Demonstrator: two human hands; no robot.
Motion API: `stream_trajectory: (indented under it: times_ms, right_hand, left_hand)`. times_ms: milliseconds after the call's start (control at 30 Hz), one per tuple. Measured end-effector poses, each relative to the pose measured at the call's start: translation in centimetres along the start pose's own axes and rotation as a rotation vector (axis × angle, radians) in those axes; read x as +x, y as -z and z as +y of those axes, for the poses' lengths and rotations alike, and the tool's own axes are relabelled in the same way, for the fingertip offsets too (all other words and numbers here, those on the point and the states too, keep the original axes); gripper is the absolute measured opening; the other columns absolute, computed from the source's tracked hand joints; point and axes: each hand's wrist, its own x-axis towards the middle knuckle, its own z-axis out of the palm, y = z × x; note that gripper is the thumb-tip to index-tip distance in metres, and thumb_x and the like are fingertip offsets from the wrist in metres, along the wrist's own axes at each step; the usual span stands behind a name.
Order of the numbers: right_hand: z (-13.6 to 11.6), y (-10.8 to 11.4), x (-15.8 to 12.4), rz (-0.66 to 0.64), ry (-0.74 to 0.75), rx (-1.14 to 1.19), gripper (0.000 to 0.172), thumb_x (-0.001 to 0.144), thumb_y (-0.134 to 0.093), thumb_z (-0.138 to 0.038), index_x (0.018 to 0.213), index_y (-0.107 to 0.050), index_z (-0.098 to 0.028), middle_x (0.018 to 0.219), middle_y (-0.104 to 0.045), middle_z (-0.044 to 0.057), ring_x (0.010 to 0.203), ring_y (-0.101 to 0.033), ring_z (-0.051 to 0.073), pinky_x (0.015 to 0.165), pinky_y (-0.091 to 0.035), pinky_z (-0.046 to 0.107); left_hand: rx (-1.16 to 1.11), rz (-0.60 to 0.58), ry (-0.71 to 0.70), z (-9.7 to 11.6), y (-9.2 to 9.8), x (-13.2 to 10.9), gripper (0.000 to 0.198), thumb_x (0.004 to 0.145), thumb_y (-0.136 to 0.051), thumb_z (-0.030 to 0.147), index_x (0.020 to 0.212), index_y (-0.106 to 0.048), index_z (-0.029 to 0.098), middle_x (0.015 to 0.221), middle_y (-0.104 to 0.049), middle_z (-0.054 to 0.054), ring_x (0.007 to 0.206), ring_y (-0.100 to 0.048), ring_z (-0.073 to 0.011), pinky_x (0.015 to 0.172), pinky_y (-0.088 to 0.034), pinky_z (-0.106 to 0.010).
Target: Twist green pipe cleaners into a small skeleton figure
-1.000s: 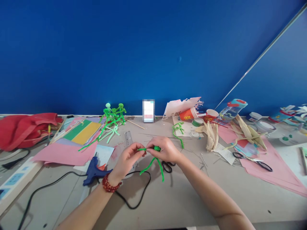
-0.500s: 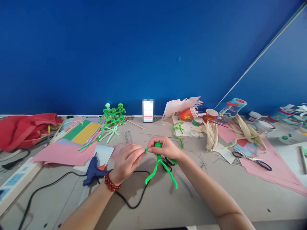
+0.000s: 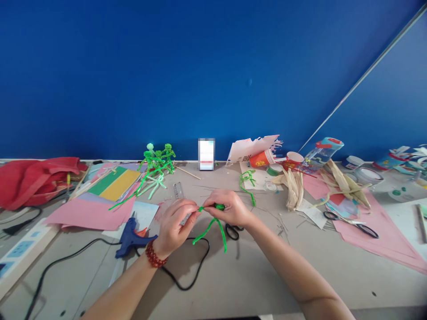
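Between my two hands is a green pipe-cleaner figure [image 3: 218, 220], held above the middle of the table with two fuzzy legs hanging down. My right hand [image 3: 231, 208] is closed around its upper body, which the fingers partly hide. With thumb and forefinger, my left hand [image 3: 177, 221] pinches a short green end that sticks out to the left. The fingertips of both hands almost meet there. Below the figure lie black-handled scissors [image 3: 232, 232], partly covered by my right hand.
A blue glue gun [image 3: 131, 238] with a black cord lies left of my left hand. Green pipe-cleaner figures [image 3: 156, 162] stand at the back left. Black scissors [image 3: 350, 223] rest on pink paper at the right. Dried husks [image 3: 293, 189] and paper cups [image 3: 262, 158] sit behind.
The figure has turned, and its legs have swung left and up. My left fingers have opened out into a looser pinch. More of the scissors beneath shows.
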Motion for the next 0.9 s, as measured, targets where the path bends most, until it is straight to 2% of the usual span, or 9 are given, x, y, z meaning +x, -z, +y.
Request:
stream_trajectory:
  times_ms: [200, 333, 467, 600, 667, 733, 767, 833, 900]
  right_hand:
    - [0.4, -0.1, 0.0, -0.037, 0.172, -0.178, 0.015, 0.093, -0.052, -0.021, 0.087, -0.066, -0.020, 0.077, -0.071, 0.006, 0.070, -0.062, 0.017, 0.070, -0.048, 0.030]
    - [0.4, -0.2, -0.1, -0.054, 0.224, -0.255, 0.016, 0.094, -0.051, -0.021, 0.088, -0.066, -0.019, 0.077, -0.071, 0.006, 0.071, -0.063, 0.018, 0.070, -0.047, 0.031]
    - [0.4, -0.4, -0.1, -0.061, 0.292, -0.315, 0.018, 0.095, -0.049, -0.021, 0.089, -0.066, -0.019, 0.075, -0.069, 0.006, 0.070, -0.062, 0.018, 0.069, -0.046, 0.031]
    - [0.5, -0.6, -0.1, -0.092, 0.322, -0.354, 0.018, 0.095, -0.048, -0.021, 0.090, -0.066, -0.019, 0.075, -0.069, 0.006, 0.071, -0.062, 0.018, 0.069, -0.046, 0.031]
    - [0.6, -0.7, -0.2, -0.080, 0.299, -0.343, 0.018, 0.094, -0.049, -0.021, 0.090, -0.066, -0.020, 0.076, -0.069, 0.007, 0.071, -0.062, 0.018, 0.070, -0.047, 0.031]
    - [0.7, -0.7, -0.2, -0.039, 0.222, -0.286, 0.016, 0.094, -0.051, -0.022, 0.088, -0.066, -0.020, 0.077, -0.070, 0.006, 0.071, -0.062, 0.017, 0.070, -0.047, 0.030]
    - [0.7, -0.7, -0.2, -0.011, 0.162, -0.244, 0.015, 0.093, -0.053, -0.023, 0.087, -0.066, -0.019, 0.076, -0.070, 0.006, 0.071, -0.062, 0.017, 0.069, -0.047, 0.029]
    - [0.6, -0.5, -0.3, 0.038, 0.040, -0.145, 0.013, 0.091, -0.056, -0.024, 0.086, -0.067, -0.019, 0.075, -0.070, 0.005, 0.070, -0.062, 0.016, 0.066, -0.047, 0.026]
    - [0.5, -0.3, -0.3, 0.061, -0.050, -0.058, 0.011, 0.089, -0.060, -0.025, 0.085, -0.068, -0.019, 0.074, -0.069, 0.004, 0.069, -0.062, 0.015, 0.065, -0.048, 0.024]
  left_hand:
    - [-0.069, -0.008, 0.084, 0.3, 0.1, 0.0, 0.011, 0.089, -0.055, 0.013, 0.093, -0.061, 0.021, 0.087, -0.069, -0.005, 0.084, -0.064, -0.0189, 0.078, -0.050, -0.033]
    - [-0.241, -0.092, 0.328, 0.7, 0.3, 0.4, 0.012, 0.092, -0.050, 0.019, 0.084, -0.058, 0.019, 0.078, -0.064, -0.003, 0.075, -0.060, -0.0165, 0.070, -0.048, -0.029]
    - [-0.563, -0.166, 0.598, 0.6, 0.2, 0.8, 0.018, 0.092, -0.048, 0.023, 0.076, -0.054, 0.018, 0.066, -0.054, 0.000, 0.063, -0.053, -0.0136, 0.059, -0.045, -0.025]
    - [-0.769, -0.201, 0.736, 0.5, -0.3, 1.0, 0.020, 0.089, -0.049, 0.023, 0.070, -0.052, 0.018, 0.062, -0.049, 0.001, 0.060, -0.049, -0.0131, 0.055, -0.044, -0.025]
    - [-0.789, -0.192, 0.770, 0.4, -0.5, 0.8, 0.019, 0.090, -0.049, 0.025, 0.072, -0.051, 0.019, 0.062, -0.049, 0.001, 0.057, -0.050, -0.0126, 0.051, -0.044, -0.024]
    - [-0.649, -0.120, 0.711, 0.4, -0.5, 0.4, 0.014, 0.091, -0.051, 0.027, 0.080, -0.053, 0.019, 0.066, -0.053, 0.001, 0.058, -0.054, -0.0128, 0.054, -0.047, -0.025]
    - [-0.521, -0.060, 0.625, 0.3, -0.5, 0.2, 0.010, 0.091, -0.053, 0.027, 0.086, -0.055, 0.019, 0.071, -0.057, 0.000, 0.063, -0.057, -0.0138, 0.058, -0.050, -0.026]
    - [-0.222, 0.059, 0.371, 0.0, -0.4, -0.3, 0.010, 0.088, -0.060, 0.024, 0.097, -0.059, 0.021, 0.086, -0.064, -0.005, 0.080, -0.063, -0.0179, 0.075, -0.054, -0.033]
    - [-0.002, 0.063, 0.139, -0.4, -0.2, -0.7, 0.021, 0.085, -0.065, 0.019, 0.105, -0.062, 0.023, 0.097, -0.067, -0.008, 0.092, -0.064, -0.0219, 0.085, -0.052, -0.038]
